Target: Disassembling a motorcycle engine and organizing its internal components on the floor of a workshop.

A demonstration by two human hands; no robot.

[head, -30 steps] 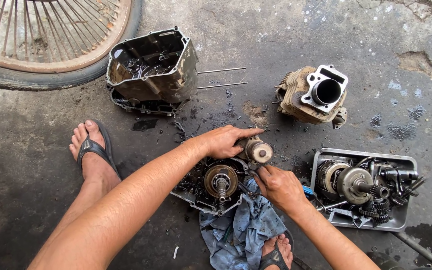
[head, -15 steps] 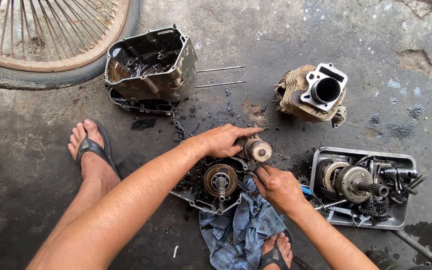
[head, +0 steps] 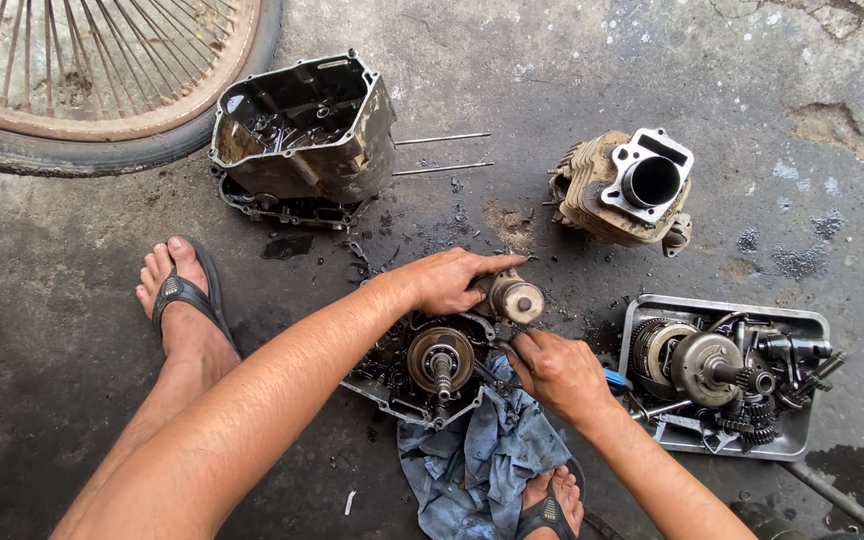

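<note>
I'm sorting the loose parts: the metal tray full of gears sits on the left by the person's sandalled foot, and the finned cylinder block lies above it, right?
Not quite. In the head view the metal tray of gears lies on the right, beside the right hand, not by the sandalled foot on the left. The finned cylinder block does lie above it.

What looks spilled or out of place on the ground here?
Dark oil stains and grit spread over the concrete between the crankcase cover and the engine half. Two loose studs lie beside the cover.
</note>
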